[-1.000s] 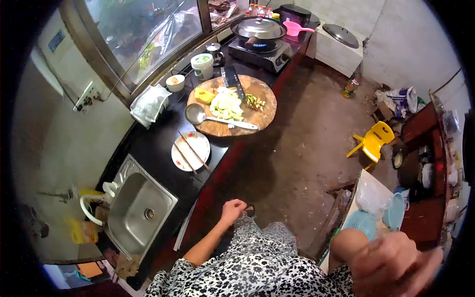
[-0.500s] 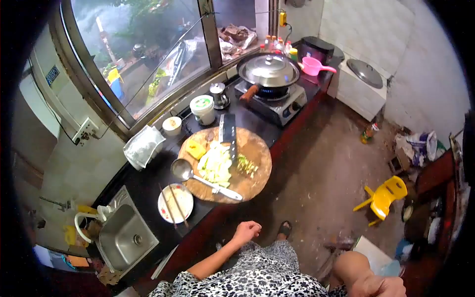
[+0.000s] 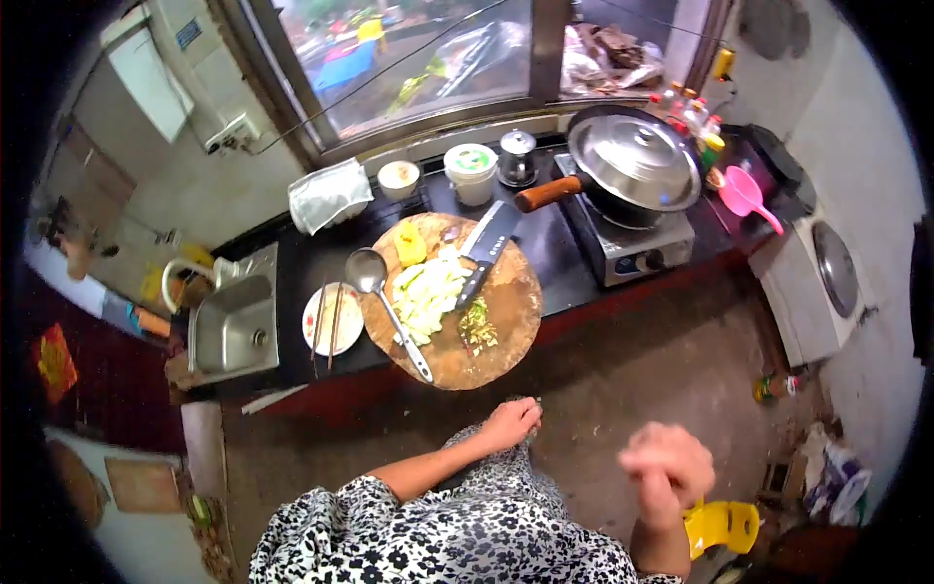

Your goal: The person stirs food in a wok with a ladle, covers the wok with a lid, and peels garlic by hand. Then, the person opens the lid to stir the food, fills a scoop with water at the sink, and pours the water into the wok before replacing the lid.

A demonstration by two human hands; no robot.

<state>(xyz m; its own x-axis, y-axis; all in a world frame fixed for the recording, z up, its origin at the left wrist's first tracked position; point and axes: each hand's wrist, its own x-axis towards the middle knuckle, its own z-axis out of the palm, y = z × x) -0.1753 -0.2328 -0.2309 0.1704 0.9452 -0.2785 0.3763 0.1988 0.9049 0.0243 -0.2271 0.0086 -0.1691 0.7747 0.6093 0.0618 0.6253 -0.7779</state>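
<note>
My left hand (image 3: 513, 425) hangs in front of the counter, just below the round wooden chopping board (image 3: 511, 365); its fingers are curled in with nothing visible in them. To the right, over the floor, my right hand (image 3: 671, 472) is raised, slightly blurred, its fingers folded and apparently holding nothing. Neither hand touches the board. On it lie a cleaver (image 3: 489, 251) with a black handle, pale green chopped vegetable pieces (image 3: 425, 294), small chopped bits (image 3: 477, 326), a yellow lump (image 3: 410, 243) and a metal ladle (image 3: 368, 272).
Left of the board, chopsticks rest across a white plate (image 3: 352, 336), near the sink (image 3: 233, 326). A lidded wok (image 3: 634, 156) sits on the stove (image 3: 637, 255), its wooden handle pointing left. A pink ladle (image 3: 742, 192) is beyond. A yellow chair (image 3: 725, 529) stands behind my right hand.
My view has turned to the right, so the counter looks more level. My right hand has risen from the lower right corner and moved closer to the counter. My left hand stays low and curled.
</note>
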